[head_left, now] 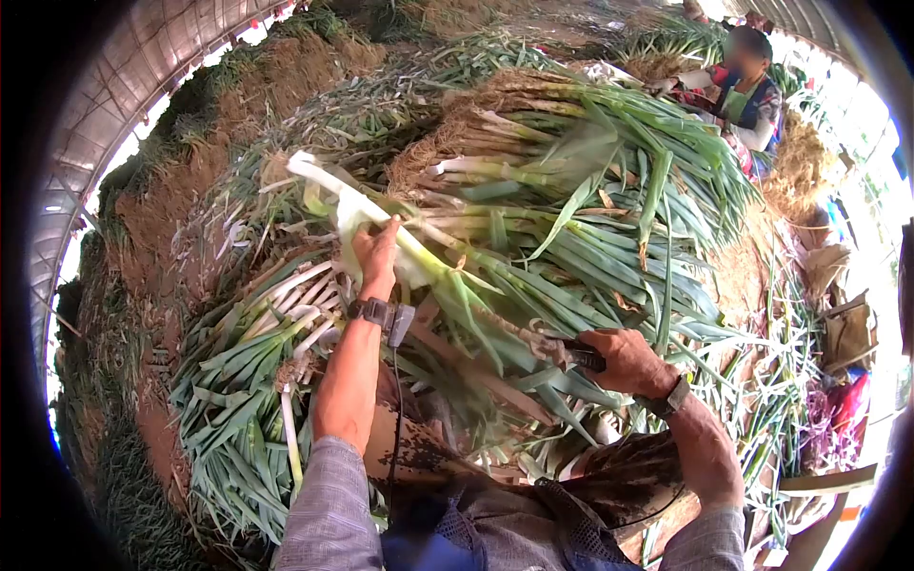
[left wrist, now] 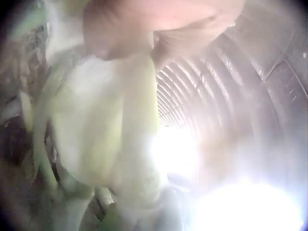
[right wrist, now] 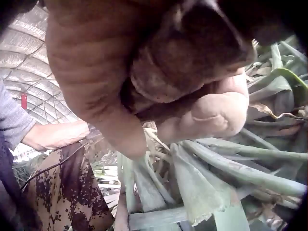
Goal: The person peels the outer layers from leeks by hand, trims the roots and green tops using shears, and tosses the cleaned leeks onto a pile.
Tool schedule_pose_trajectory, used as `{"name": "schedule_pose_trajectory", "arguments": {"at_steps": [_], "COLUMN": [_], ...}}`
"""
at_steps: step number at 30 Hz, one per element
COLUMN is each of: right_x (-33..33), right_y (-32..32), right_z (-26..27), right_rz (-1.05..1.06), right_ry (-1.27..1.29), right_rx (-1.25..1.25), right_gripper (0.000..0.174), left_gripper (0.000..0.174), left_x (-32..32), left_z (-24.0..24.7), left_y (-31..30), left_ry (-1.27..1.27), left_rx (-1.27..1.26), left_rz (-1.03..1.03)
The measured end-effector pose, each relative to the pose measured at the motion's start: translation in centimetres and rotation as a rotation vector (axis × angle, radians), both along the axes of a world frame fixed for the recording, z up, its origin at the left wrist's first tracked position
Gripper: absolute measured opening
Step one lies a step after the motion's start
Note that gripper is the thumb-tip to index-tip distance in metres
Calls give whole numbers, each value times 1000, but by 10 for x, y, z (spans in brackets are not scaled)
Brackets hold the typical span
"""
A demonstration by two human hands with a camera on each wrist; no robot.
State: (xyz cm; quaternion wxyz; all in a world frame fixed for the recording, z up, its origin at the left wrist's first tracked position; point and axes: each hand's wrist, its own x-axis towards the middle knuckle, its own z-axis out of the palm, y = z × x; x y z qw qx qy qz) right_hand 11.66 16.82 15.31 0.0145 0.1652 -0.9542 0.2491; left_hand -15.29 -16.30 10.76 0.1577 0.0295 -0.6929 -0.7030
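Note:
In the head view the left hand (head_left: 375,255) grips a long leek (head_left: 411,246) by its pale shaft; the white end points to the upper left and green leaves trail to the lower right. A loose pale leaf hangs from that shaft, also large in the left wrist view beneath the hand (left wrist: 159,24). The right hand (head_left: 630,362) is curled round a dark handle (head_left: 583,356), over the leaves. Seen from the right wrist, the fingers (right wrist: 211,113) wrap the dark handle (right wrist: 187,53); what lies beyond the handle is blurred.
A large heap of rooted leeks (head_left: 590,190) lies ahead. A smaller leek pile (head_left: 238,409) is at the left, beside the left forearm. Another person (head_left: 747,100) sits at the upper right. Leaf scraps (head_left: 771,428) cover ground at the right.

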Motion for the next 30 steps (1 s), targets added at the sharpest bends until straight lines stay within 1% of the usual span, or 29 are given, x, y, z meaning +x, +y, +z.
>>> {"name": "schedule_pose_trajectory", "arguments": {"at_steps": [1,3,4,5,6,7,8,9,11,12,13,15,16,17,18,19,21,22,23,25,26,29,30], "right_x": [-1,-1,-3,-6,-8,-8,-9,-10,-11,-13,-13,-16,-17,-19,-19,-23,-31,-33,-36,-43,-46,-50,-50], "right_y": [1,5,9,14,17,18,19,19,17,15,14,7,3,-3,-12,-19,-35,-41,-46,-53,-56,-61,-57], "right_z": [-2,-9,-13,-16,-18,-19,-20,-21,-23,-22,-21,-19,-19,-18,-14,-12,-1,5,9,13,14,15,11], "right_rz": [-1,-91,-96,-106,-117,-123,-149,-175,-193,-210,-226,-186,-107,-21,-4,17,-7,-24,-18,63,100,4,-10], "right_ry": [1,-49,-50,-101,-151,-149,-164,-178,-154,-155,-155,-118,-95,-70,-4,79,153,123,135,224,282,177,177], "right_rx": [-2,121,117,156,194,187,198,209,184,196,211,190,123,60,58,51,-10,-5,3,-21,-30,-72,-72], "right_gripper": [26,26,26,28,29,29,28,26,26,26,26,25,24,23,22,25,31,36,36,37,38,34,34], "left_gripper": [24,31,37,49,48,47,56,60,56,50,44,40,35,35,34,34,36,37,38,40,40,60,67], "left_x": [-2,-5,0,34,27,20,14,27,11,13,16,19,17,17,22,25,23,29,33,34,34,33,39], "left_z": [-2,-5,5,40,36,32,29,43,26,27,26,22,18,12,13,11,-3,-2,-1,-1,-2,-8,1], "left_y": [-5,-17,-19,-14,-18,-25,-35,-41,-71,-79,-86,-103,-111,-117,-118,-123,-122,-114,-103,-85,-75,-49,-48], "left_ry": [1,219,180,54,147,240,262,144,236,271,244,245,220,233,118,11,-52,-45,-42,-87,-79,55,0], "left_rx": [-2,-74,-70,-38,58,155,128,153,122,199,255,277,235,242,275,309,386,400,408,655,666,393,377], "left_rz": [-1,77,122,144,189,235,346,326,428,411,440,395,410,427,310,198,-147,-269,-404,-630,-643,-664,-802]}}
